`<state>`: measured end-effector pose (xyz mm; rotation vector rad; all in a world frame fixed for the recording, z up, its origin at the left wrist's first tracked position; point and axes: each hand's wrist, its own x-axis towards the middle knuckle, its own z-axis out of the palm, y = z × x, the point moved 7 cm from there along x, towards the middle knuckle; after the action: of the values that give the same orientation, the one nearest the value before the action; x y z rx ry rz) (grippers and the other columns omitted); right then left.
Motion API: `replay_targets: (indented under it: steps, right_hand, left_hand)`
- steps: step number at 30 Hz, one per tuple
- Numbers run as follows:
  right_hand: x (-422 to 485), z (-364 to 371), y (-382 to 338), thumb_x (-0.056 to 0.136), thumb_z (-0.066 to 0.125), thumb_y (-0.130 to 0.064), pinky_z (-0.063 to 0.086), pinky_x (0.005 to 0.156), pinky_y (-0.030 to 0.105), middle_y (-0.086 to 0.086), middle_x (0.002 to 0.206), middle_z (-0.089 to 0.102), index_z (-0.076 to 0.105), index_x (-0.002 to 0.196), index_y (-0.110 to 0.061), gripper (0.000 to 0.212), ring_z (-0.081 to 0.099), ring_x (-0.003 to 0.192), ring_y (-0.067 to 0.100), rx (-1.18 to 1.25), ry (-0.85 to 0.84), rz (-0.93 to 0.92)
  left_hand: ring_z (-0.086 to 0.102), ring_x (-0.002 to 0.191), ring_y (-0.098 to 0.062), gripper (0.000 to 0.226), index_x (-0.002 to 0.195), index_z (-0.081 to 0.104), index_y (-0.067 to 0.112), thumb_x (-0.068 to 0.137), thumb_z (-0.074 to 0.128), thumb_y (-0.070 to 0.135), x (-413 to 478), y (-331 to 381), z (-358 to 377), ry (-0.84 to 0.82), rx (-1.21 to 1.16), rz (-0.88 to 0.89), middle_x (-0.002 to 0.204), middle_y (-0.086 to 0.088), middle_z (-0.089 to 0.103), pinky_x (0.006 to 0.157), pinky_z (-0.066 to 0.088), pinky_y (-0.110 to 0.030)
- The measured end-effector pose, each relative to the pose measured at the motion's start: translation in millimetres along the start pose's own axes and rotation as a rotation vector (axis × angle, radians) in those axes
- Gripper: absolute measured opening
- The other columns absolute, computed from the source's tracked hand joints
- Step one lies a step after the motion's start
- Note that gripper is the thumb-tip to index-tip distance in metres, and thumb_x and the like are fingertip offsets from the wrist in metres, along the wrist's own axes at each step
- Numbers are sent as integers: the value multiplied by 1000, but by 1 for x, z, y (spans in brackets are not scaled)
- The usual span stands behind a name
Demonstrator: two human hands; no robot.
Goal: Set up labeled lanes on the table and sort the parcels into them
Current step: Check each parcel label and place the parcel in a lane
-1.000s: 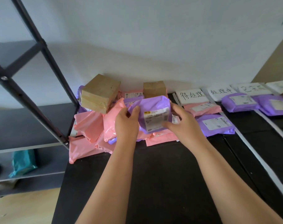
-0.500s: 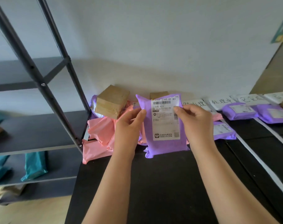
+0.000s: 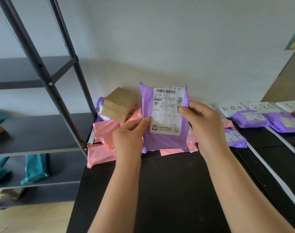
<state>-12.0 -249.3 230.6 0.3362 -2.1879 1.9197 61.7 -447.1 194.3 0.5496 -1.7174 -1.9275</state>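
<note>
A purple parcel with a white shipping label stands upright in front of me, above the black table. My left hand grips its left edge and my right hand grips its right edge, thumbs on the label side. Behind it lies a heap of pink parcels with a brown cardboard box on top. To the right, white handwritten lane labels lean at the wall, with purple parcels lying in front of them.
A dark metal shelf rack stands at the left, with teal parcels on its lower shelf. White tape strips divide the table into lanes on the right. Another purple parcel lies beside my right hand.
Both hands lifted the purple parcel off the heap and turned it upright, label toward me. It now sits higher and closer in view.
</note>
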Motion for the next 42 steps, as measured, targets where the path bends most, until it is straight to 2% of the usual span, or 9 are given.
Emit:
replay_targets:
  steps: [5,13,17,22,26,29,33,38,42]
  right_hand:
    - [-8,11,-5,91,66,-10,57,73,17,-19,98,76,75,96,-42,34,72,92,1,70,-113,-65]
    - [-7,14,-6,90,67,-6,53,69,12,-15,91,77,75,93,-31,27,72,86,1,103,-85,-61]
    - [-11,22,1,90,72,-17,50,67,7,-21,93,75,74,100,-33,18,69,86,-6,68,-173,-3]
    - [-15,24,6,91,71,-24,48,61,8,-26,80,73,76,88,-38,15,66,78,-9,-75,-196,-20]
    - [-12,16,10,92,68,-15,45,58,3,-32,70,68,78,89,-22,12,62,75,-16,-119,-87,-26]
    - [-9,9,10,91,68,-15,42,57,5,-20,73,72,77,80,-29,19,63,72,-9,-116,4,0]
    - [-7,4,11,91,68,-18,50,63,20,-12,72,72,70,64,-39,34,63,66,-2,-48,53,72]
    - [-7,0,13,90,71,-25,58,81,40,-17,75,74,72,63,-42,32,71,80,8,5,67,141]
    - [-8,2,17,89,72,-23,58,80,36,-10,80,77,78,67,-38,28,73,81,9,102,58,186]
  left_hand:
    - [72,98,-16,21,107,77,7,87,73,11,4,2,-12,22,-61,9,95,0,78,88,59,-30]
    - [72,88,-8,12,95,78,13,87,72,7,3,5,-15,45,-79,65,86,7,77,70,56,-14]
    - [72,83,-8,9,86,78,22,87,74,14,3,4,-22,122,-94,53,81,10,76,68,58,-19]
    - [72,79,-7,19,71,76,31,87,75,20,3,4,-27,167,-70,26,77,12,75,77,60,-34]
    - [71,82,-1,21,76,75,33,89,72,17,3,5,-22,97,-88,15,81,16,75,72,59,-24]
    - [71,94,-6,12,90,78,27,88,72,16,2,2,-16,17,-148,-32,94,12,77,71,58,-18]
    - [72,90,-11,20,105,78,18,87,73,26,3,-3,-11,-39,-60,-70,94,6,77,63,54,-13]
    - [72,92,-11,29,102,79,20,84,72,42,3,-6,-7,-52,-34,-94,94,6,77,78,57,-22]
    - [72,80,-4,32,94,80,19,82,73,47,4,-8,-8,-37,-50,-132,85,9,77,60,52,-11]
